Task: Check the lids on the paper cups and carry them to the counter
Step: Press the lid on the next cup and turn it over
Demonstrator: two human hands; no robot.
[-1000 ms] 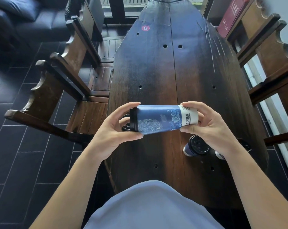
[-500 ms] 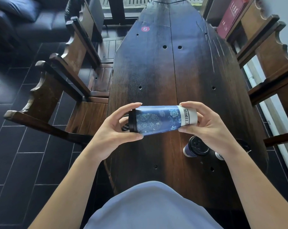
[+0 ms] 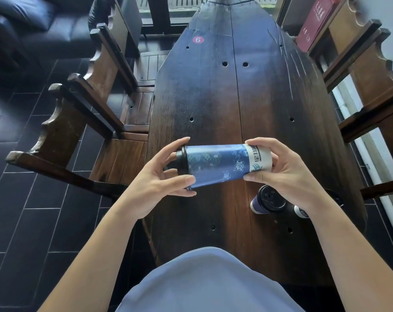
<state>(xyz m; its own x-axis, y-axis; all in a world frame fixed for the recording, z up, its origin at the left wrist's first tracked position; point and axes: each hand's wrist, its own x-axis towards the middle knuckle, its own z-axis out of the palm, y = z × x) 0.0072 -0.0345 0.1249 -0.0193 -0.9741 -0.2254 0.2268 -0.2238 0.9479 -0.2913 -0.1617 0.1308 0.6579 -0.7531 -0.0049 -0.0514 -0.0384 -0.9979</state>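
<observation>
Holding the blue paper cup (image 3: 222,164) on its side above the table (image 3: 224,97), the person is in the lid-checking step. The left hand (image 3: 159,185) has its grip curled round the black lid (image 3: 182,159) end, thumb under and fingers over the rim; the right hand (image 3: 285,174) pinches the white base end. Two more lidded cups (image 3: 269,201) stand on the table just below the right hand, one mostly hidden by the wrist. Next, it seems, the lid wants a firm press all round, then the cup goes upright for carrying. Against the frame half a second ago, the cup has rolled about its long axis: the printed pattern facing the camera differs, and the lid end sits slightly more tilted away.
</observation>
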